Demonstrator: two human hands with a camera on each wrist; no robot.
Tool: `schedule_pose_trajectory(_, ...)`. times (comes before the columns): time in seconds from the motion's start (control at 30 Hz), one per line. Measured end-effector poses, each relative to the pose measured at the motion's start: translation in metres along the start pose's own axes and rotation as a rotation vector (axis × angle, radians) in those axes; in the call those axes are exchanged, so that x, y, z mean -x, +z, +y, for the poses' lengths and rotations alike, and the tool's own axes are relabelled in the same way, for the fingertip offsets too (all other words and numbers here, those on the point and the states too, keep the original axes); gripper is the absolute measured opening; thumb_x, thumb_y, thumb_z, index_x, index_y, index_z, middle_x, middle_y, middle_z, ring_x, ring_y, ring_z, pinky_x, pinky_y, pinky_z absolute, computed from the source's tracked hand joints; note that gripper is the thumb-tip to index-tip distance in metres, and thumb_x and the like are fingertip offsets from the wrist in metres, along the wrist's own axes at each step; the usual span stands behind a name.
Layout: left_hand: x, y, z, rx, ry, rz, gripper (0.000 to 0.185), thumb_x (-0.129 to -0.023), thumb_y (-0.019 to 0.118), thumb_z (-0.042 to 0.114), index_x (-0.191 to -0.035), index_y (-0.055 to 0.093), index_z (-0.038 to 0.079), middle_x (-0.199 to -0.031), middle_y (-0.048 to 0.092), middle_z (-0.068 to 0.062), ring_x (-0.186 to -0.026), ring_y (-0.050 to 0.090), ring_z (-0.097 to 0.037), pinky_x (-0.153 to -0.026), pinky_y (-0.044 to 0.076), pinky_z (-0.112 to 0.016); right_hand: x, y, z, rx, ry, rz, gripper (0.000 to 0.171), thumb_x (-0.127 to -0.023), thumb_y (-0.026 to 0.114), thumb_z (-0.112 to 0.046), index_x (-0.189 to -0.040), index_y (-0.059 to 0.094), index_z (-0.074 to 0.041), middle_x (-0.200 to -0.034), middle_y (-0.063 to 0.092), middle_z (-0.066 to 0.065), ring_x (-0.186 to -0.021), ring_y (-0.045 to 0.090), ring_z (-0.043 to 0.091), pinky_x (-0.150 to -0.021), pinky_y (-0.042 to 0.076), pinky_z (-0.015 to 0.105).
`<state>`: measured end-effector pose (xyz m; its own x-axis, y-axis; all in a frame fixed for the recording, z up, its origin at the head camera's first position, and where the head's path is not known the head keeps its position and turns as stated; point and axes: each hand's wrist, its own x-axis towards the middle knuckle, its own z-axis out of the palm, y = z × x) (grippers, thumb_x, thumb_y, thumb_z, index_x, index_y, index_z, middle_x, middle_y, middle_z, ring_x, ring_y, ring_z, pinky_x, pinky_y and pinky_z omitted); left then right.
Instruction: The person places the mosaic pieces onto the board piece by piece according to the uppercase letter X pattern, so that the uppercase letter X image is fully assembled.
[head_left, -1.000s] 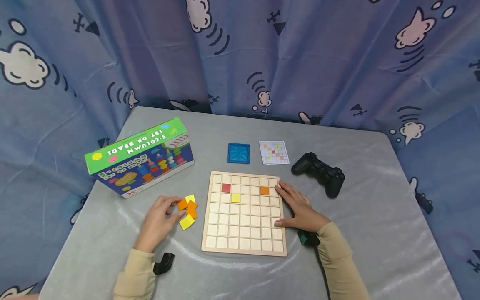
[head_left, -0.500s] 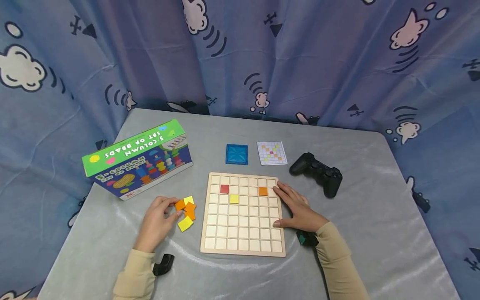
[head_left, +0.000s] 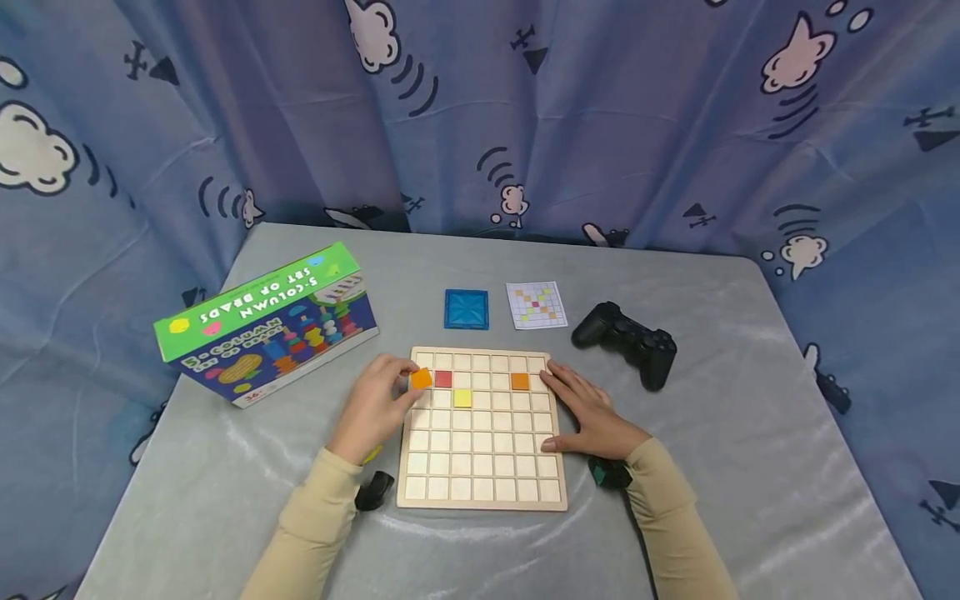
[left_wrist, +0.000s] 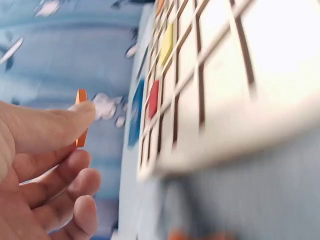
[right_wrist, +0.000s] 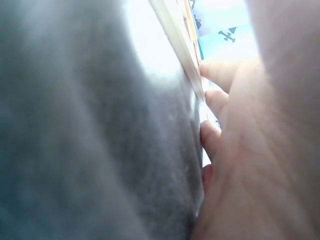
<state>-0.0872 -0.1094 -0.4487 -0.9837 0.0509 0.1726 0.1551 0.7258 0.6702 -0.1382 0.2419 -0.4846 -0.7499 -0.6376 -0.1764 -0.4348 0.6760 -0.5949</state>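
Between thumb and forefinger my left hand [head_left: 375, 408] pinches an orange square tile [head_left: 422, 378], held over the upper left of the wooden grid board [head_left: 480, 494]. The left wrist view shows that tile [left_wrist: 81, 118] edge-on, raised off the board. In the board's cells lie a red tile [head_left: 443, 379], a yellow tile [head_left: 462, 398] and, farther right, another orange tile [head_left: 520, 382]. My right hand [head_left: 592, 417] rests along the board's right edge, its fingers and thumb spread on the rim. A yellow tile [head_left: 372, 454] on the table peeks out from under my left wrist; the loose tiles near it are hidden.
Behind the board lie a blue square tray [head_left: 467, 309] and a printed card with a coloured grid pattern [head_left: 536, 305]. A black game controller [head_left: 626, 343] is at the right back. A green and blue toy box [head_left: 266, 325] stands at the left.
My left hand has lifted an orange tile from the loose pile and carried it right and away from me, over the board. The right hand stays at the board's edge.
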Motion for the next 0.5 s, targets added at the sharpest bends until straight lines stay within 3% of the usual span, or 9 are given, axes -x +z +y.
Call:
schedule_pose_trajectory(0.23, -0.027, 0.038, 0.023, -0.015, 0.157, -0.183, 0.028, -0.084, 0.073, 0.01, -0.111, 0.064, 0.007, -0.102, 0.062, -0.004, -0.087, 0.062, -0.016, -0.079, 0.052, -0.032, 0.0, 0.0, 0.0, -0.02, -0.013, 0.006, 0.104, -0.077, 0.074, -0.052, -0.155, 0.014, -0.02, -0.162, 0.004, 0.004, -0.146, 0.005, 0.035, -0.104, 0.011, 0.065)
schedule_pose_trajectory(0.37, -0.033, 0.055, 0.032, -0.079, 0.243, -0.258, 0.026, -0.085, 0.073, 0.015, -0.109, 0.066, 0.008, -0.1, 0.064, -0.002, -0.089, 0.062, -0.015, -0.081, 0.051, -0.031, 0.0, 0.001, 0.0, -0.03, -0.01, 0.011, 0.102, -0.078, 0.074, -0.052, -0.155, 0.015, -0.019, -0.162, 0.004, 0.004, -0.146, 0.005, 0.036, -0.103, 0.01, 0.066)
schedule_pose_trajectory(0.5, -0.035, 0.067, 0.038, -0.143, 0.277, -0.3, 0.023, -0.084, 0.074, 0.019, -0.104, 0.068, 0.01, -0.099, 0.063, -0.001, -0.091, 0.059, -0.016, -0.082, 0.05, -0.031, 0.001, 0.001, 0.001, -0.02, -0.016, 0.021, 0.102, -0.078, 0.074, -0.051, -0.155, 0.015, -0.019, -0.162, 0.005, 0.005, -0.146, 0.006, 0.036, -0.104, 0.01, 0.066)
